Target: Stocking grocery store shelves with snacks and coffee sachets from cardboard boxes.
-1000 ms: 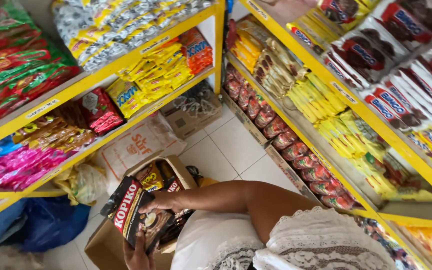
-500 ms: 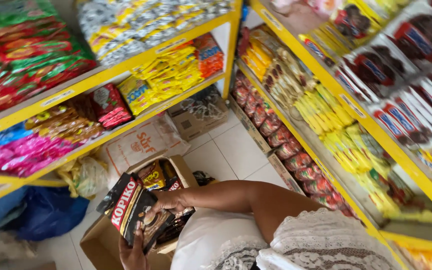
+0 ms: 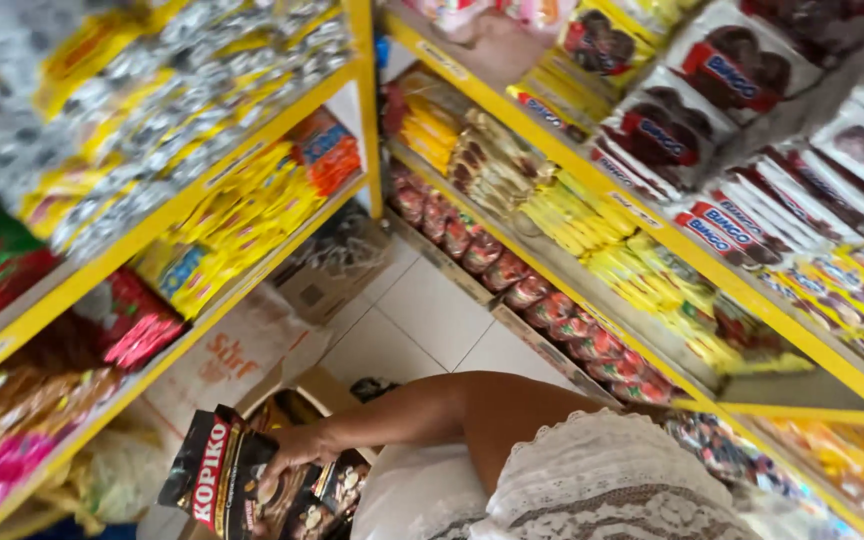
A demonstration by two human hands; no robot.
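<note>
Two hands: only one can be picked out for sure, taken here as the right hand point(image 3: 297, 450), reaching down across the body from under a white lace sleeve point(image 3: 602, 480).
Fingers: curled narrow over the top edge of a stack of dark candy packs point(image 3: 242, 485), thumb tucked behind, so the stack is pinched upright instead of being laid flat.
Left hand: can't really be made out; it's probably hidden under the packs, and open or closed can't be told.
Packs: held just above the open cardboard box point(image 3: 297, 400), fanned a bit, likely because several are gripped at once.
Box: set on the white tiled floor point(image 3: 432, 320), flaps open.
Left of box: yellow shelf point(image 3: 202, 190) stuffed with bright snack bags, plus a white sack point(image 3: 222, 355) leaned against it.
Right of box: another yellow rack point(image 3: 652, 230), rows of packets faced outward so fronts can be seen.
</note>
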